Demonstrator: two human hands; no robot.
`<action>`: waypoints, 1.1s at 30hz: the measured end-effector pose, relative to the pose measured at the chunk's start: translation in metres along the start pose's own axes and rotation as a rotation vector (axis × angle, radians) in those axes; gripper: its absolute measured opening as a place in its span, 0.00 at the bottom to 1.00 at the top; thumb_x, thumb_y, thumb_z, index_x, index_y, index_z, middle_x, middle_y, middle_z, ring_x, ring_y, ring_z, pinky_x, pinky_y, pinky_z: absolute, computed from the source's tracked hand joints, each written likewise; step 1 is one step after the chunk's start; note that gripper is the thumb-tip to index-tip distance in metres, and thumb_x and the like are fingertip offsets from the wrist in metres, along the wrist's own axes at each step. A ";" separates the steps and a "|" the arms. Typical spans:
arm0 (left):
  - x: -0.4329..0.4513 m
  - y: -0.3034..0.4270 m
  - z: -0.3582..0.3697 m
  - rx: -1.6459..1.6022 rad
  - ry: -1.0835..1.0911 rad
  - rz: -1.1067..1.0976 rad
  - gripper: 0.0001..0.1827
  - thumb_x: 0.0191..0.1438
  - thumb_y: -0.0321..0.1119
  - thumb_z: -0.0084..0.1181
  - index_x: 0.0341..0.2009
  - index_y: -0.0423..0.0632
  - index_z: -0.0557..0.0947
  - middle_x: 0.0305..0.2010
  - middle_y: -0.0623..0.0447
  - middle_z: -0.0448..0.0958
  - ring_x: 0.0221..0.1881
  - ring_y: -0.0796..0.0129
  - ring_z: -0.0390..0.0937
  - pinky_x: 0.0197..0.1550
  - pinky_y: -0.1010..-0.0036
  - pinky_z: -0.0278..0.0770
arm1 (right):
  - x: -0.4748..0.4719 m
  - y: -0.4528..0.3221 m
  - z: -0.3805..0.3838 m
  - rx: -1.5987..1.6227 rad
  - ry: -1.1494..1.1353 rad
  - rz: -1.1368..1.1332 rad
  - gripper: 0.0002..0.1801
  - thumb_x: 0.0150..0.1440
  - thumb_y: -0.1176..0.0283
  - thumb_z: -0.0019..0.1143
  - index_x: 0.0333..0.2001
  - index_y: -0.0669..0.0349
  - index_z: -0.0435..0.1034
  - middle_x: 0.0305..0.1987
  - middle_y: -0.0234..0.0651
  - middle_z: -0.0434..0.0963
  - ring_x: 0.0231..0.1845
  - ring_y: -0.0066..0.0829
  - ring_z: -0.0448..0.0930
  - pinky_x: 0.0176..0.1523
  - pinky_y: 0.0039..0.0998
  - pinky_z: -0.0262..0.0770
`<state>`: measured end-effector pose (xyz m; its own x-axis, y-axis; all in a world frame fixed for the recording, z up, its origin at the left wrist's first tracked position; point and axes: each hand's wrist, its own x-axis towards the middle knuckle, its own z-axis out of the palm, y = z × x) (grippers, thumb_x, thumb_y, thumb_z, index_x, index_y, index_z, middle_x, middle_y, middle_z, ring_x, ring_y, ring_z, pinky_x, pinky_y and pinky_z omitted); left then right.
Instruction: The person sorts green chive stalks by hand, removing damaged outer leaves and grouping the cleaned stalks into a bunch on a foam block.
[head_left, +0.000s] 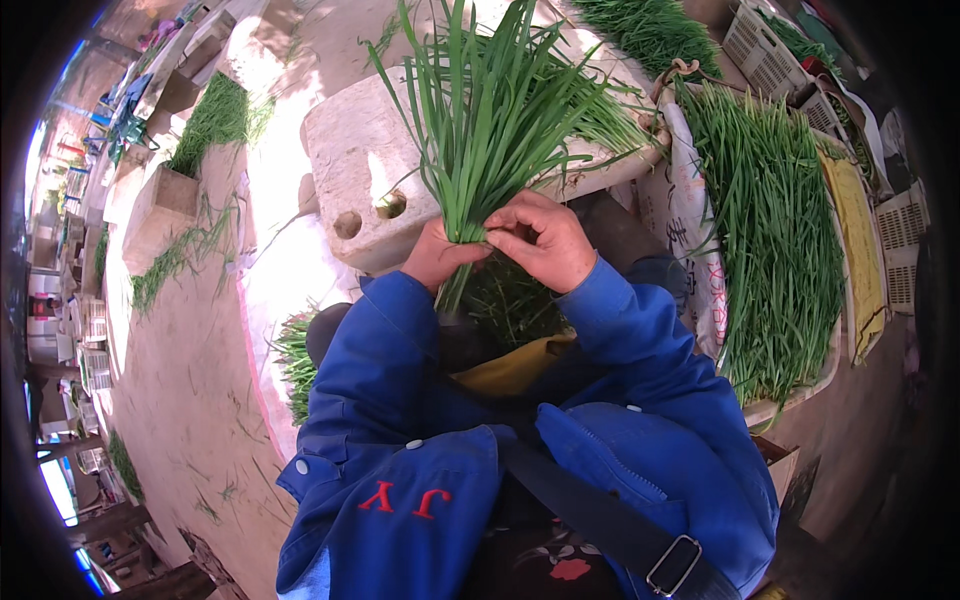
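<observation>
My left hand (442, 256) is closed around the lower stems of a bunch of long green leaves (480, 142), seemingly garlic chives, held upright in front of my chest. A green band of leaf (469, 231) circles the stems just above my left fingers. At the band's right side, my right hand (544, 244) pinches it between thumb and fingertips. Behind the bunch stands a pale foam block (367, 150) with round holes. Loose chives (600, 112) lie on a second pale slab to the right of it.
To the right, a large container is heaped with chives (765, 240), a white printed sack (694, 225) along its side. Plastic crates (765, 52) stand at the upper right. More chives (296, 364) lie on a white sheet at left. Concrete-like blocks (161, 217) and scattered leaves are further left.
</observation>
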<state>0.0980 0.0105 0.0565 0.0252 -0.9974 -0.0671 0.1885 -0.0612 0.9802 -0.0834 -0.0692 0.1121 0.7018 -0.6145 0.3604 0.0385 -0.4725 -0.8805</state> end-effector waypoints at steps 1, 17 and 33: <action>0.002 0.001 0.004 -0.045 0.004 0.023 0.10 0.46 0.21 0.58 0.36 0.42 0.79 0.29 0.56 0.77 0.28 0.75 0.73 0.31 0.79 0.72 | -0.002 0.008 0.010 -0.096 -0.002 -0.005 0.11 0.47 0.75 0.62 0.36 0.64 0.73 0.31 0.36 0.71 0.32 0.30 0.75 0.35 0.27 0.71; -0.012 -0.001 0.001 -0.298 0.135 -0.151 0.09 0.45 0.25 0.60 0.34 0.43 0.77 0.26 0.54 0.75 0.25 0.70 0.73 0.28 0.75 0.72 | -0.017 0.054 -0.013 0.765 -0.035 0.505 0.05 0.53 0.77 0.58 0.32 0.59 0.68 0.28 0.27 0.75 0.26 0.18 0.76 0.30 0.23 0.77; -0.017 -0.042 -0.009 -0.680 0.088 -0.161 0.22 0.55 0.39 0.53 0.51 0.42 0.71 0.45 0.48 0.76 0.40 0.62 0.76 0.44 0.63 0.77 | -0.012 0.069 -0.001 0.861 -0.041 0.794 0.08 0.56 0.76 0.54 0.40 0.64 0.73 0.32 0.34 0.78 0.29 0.21 0.76 0.31 0.24 0.72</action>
<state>0.0987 0.0301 0.0148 0.0197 -0.9695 -0.2442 0.7675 -0.1419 0.6251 -0.0898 -0.0953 0.0471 0.7669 -0.5167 -0.3808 0.0370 0.6279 -0.7774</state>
